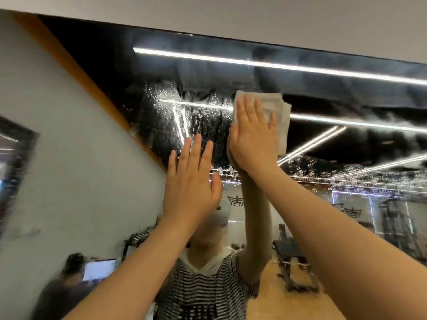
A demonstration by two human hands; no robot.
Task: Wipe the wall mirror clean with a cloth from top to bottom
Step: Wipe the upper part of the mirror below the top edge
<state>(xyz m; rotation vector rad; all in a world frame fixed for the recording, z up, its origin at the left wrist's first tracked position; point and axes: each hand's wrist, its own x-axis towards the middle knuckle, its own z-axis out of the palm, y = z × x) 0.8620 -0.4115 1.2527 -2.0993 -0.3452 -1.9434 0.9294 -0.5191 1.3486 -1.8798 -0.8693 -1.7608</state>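
The wall mirror (pixel 323 139) fills the view, its upper part covered with spray droplets and wet streaks. A folded white cloth (pixel 280 112) lies flat on the glass near the top. My right hand (pixel 254 137) presses the cloth against the mirror with straight fingers. Lower and to the left, my left hand (pixel 191 181) is raised with its fingers straight and together, palm toward the glass, holding nothing. Whether it touches the mirror I cannot tell.
The mirror's top edge meets a white wall (pixel 300 17) above. Reflected in the glass are ceiling light strips (pixel 277 64), a person in a striped shirt (pixel 203 289), gym benches (pixel 291 250) and another person at a screen (pixel 99 270).
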